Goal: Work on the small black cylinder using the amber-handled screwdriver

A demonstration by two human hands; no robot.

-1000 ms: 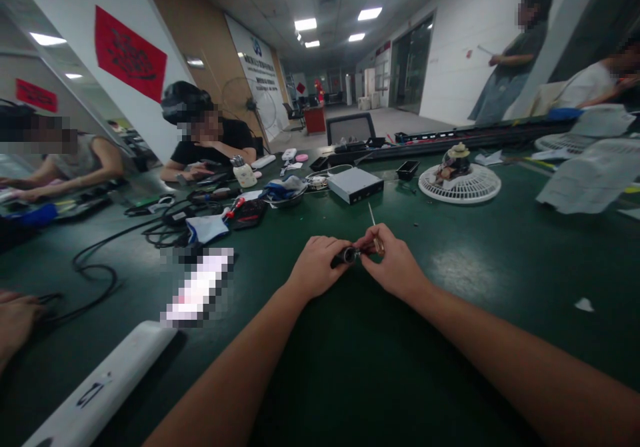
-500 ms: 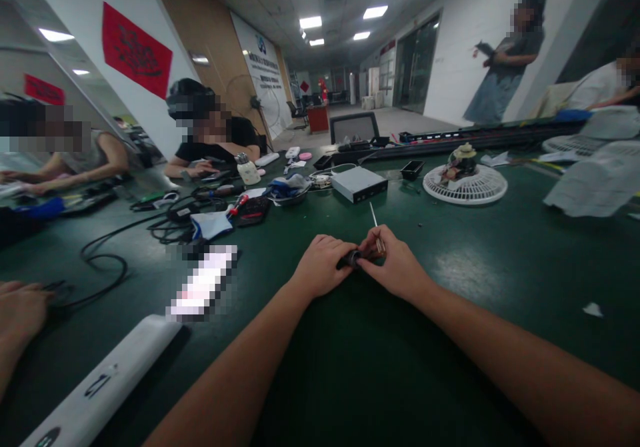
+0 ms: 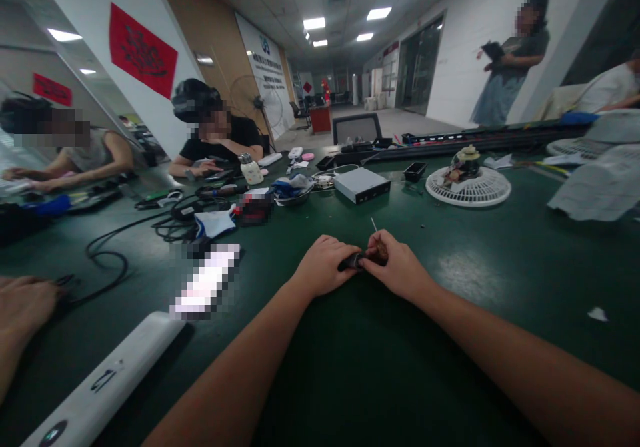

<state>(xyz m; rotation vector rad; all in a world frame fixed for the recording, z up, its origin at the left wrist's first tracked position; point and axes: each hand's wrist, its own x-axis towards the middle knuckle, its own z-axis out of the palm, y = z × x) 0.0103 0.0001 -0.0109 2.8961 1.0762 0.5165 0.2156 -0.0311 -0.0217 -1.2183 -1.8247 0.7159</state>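
My left hand point(image 3: 323, 265) is closed around a small dark cylindrical part point(image 3: 354, 260), whose exact kind I cannot make out. My right hand point(image 3: 396, 264) meets it there, with thumb and fingertips at the part's right end. Tucked in the curled fingers of that same hand is a screwdriver point(image 3: 381, 252) with a translucent amber handle. Its thin metal shaft points up and away from me. Both hands are just above the dark green tabletop, and the fingers partly hide the part and the handle.
Beyond my hands stand a grey box-shaped drive point(image 3: 361, 186), a black tray point(image 3: 415, 170) and a white fan grille with a motor point(image 3: 468, 182). A lit phone point(image 3: 210, 280), a long white device point(image 3: 107, 380) and cables lie left. Another person's hand point(image 3: 27, 307) rests at the left edge.
The screwdriver has tilted in my right hand, so less of its shaft shows. My hands stay together at the dark part. The view has shifted slightly.
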